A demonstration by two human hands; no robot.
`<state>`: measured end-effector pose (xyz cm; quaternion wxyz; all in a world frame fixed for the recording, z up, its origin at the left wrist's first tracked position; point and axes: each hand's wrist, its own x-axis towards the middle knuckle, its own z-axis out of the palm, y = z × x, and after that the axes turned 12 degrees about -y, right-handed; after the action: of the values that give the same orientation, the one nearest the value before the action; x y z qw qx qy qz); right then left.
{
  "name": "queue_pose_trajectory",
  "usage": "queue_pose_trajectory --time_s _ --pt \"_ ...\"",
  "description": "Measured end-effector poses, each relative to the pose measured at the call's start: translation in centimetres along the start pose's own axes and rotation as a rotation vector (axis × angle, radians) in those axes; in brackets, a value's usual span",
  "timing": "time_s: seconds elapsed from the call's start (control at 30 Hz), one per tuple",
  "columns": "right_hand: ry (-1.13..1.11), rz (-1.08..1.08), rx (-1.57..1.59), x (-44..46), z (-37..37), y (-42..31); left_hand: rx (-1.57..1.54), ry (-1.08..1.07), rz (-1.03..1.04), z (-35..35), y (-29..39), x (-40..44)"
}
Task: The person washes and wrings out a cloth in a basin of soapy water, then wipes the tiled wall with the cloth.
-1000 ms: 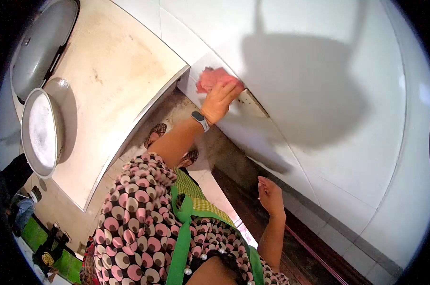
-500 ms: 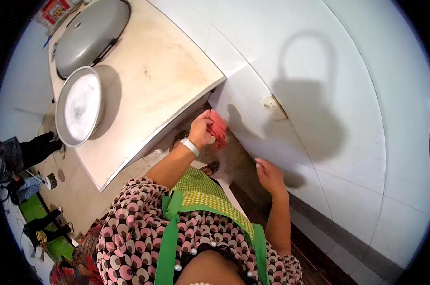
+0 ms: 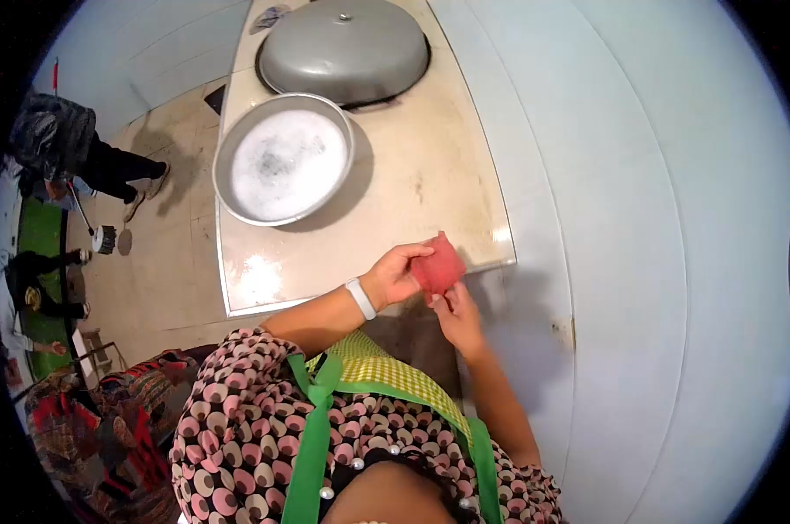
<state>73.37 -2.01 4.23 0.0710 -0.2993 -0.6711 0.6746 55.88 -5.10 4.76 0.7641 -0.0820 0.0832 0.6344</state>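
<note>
Your left hand (image 3: 397, 275) still gripping the red cloth (image 3: 440, 265), your right hand (image 3: 459, 321), earlier apart, now pinching its lower edge, the cloth now spreading out near the table's (image 3: 412, 201) corner

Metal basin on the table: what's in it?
White foam spreads across the inside of the basin, with a greyish patch near the middle. Whatever lies under the foam, including the basin's bottom, is covered, so I can't tell.
</note>
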Motion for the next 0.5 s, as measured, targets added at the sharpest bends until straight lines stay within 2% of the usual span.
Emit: queue_pose_trajectory --time_s 0.07,0.1,0.17,0.23,0.3,0.4,0.47,0.5 --pt "-0.019 0.154 0.306 3.4 -0.6 -0.1 0.097 -0.023 0.114 1.0 2.1 -0.3" --pt "-0.002 0.15 0.282 3.4 -1.3 0.0 0.165 -0.042 0.181 1.2 1.9 -0.2" --pt "-0.106 0.197 0.293 6.6 -2.8 -0.9 0.275 0.029 0.265 1.3 4.7 -0.1" --pt "-0.102 0.138 0.276 10.2 -4.1 -3.3 0.599 0.174 0.446 2.8 7.5 0.5" --pt "-0.132 -0.001 0.141 15.1 -6.4 -3.2 0.693 0.322 0.592 2.6 10.2 2.5" --pt "-0.221 -0.061 0.023 20.5 -4.0 -4.4 0.869 0.349 0.733 0.2 13.4 0.0" --pt "-0.241 -0.097 0.2 23.0 -1.7 -5.3 1.088 0.379 0.828 -1.9 14.9 -2.0" --pt "-0.246 -0.096 0.195 24.2 -1.8 -5.2 1.083 0.381 0.833 -3.5 15.2 -1.9"
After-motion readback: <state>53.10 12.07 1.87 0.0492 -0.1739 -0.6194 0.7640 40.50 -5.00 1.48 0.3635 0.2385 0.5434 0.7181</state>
